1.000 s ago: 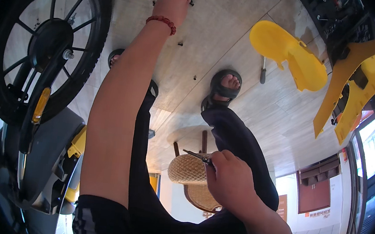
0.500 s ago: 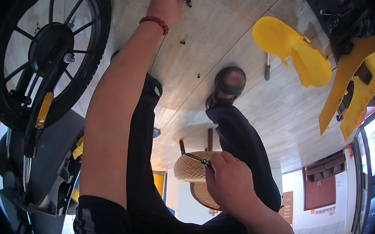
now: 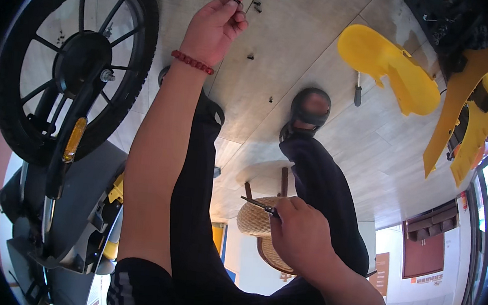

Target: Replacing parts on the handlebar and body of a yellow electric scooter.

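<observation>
My left hand (image 3: 211,33), a red bead bracelet (image 3: 192,62) at its wrist, reaches out over the grey plank floor. Thumb and fingers pinch a small dark screw (image 3: 236,0). Loose dark screws (image 3: 257,6) lie beside these fingertips, and others are scattered closer to my feet. Low in the view, my right hand (image 3: 306,236) is closed around a screwdriver; its thin metal shaft (image 3: 259,204) points left and its handle is mostly hidden in the palm.
On the left stands a black spoked wheel (image 3: 5,91) on a fork with an amber reflector (image 3: 74,139). Yellow plastic panels (image 3: 388,66) lie at the right, beside another screwdriver (image 3: 358,93). A woven chair (image 3: 253,218) is near my legs; my sandalled foot (image 3: 310,109) rests on the floor.
My left hand has come up from the floor and turned, so the pinched screw now shows. My right hand keeps its hold on the screwdriver. The whole view has shifted slightly.
</observation>
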`<state>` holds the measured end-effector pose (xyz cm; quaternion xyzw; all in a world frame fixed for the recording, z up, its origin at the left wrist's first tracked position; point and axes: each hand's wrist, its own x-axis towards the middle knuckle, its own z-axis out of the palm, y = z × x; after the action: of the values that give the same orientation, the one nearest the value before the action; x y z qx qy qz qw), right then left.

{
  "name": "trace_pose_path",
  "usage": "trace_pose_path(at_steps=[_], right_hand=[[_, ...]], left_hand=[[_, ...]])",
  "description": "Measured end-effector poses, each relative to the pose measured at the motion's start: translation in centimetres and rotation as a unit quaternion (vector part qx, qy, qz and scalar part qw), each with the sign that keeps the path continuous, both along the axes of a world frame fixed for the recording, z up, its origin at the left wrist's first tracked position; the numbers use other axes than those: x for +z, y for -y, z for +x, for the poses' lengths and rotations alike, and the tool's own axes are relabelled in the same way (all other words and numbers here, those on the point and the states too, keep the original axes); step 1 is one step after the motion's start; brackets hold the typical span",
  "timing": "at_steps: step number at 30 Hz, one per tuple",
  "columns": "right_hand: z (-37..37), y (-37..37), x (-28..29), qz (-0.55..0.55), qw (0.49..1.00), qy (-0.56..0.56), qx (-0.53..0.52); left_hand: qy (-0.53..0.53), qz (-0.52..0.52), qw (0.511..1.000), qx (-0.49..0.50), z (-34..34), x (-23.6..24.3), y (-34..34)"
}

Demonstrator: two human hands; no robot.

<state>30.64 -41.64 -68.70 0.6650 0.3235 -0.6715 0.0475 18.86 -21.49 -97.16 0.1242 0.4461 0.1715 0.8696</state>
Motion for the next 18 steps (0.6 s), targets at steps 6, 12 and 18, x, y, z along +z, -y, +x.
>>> trace_pose_path(at_steps=[6,12,18], right_hand=[[0.0,-0.1,0.0,0.003,1.000,0.000,-0.007],[0.1,0.1,0.1,-0.015,1.000,-0.010,-0.015],[0.3,0.5,0.0,-0.013,1.000,-0.012,-0.019]], left_hand=[[0.102,-0.058,0.993,0.020,-0.9,1.9,0.2],[0.124,-0.094,0.986,0.058,-0.8,1.3,0.0],[0.153,-0.097,0.982,0.050,-0.1,0.6,-0.4]])
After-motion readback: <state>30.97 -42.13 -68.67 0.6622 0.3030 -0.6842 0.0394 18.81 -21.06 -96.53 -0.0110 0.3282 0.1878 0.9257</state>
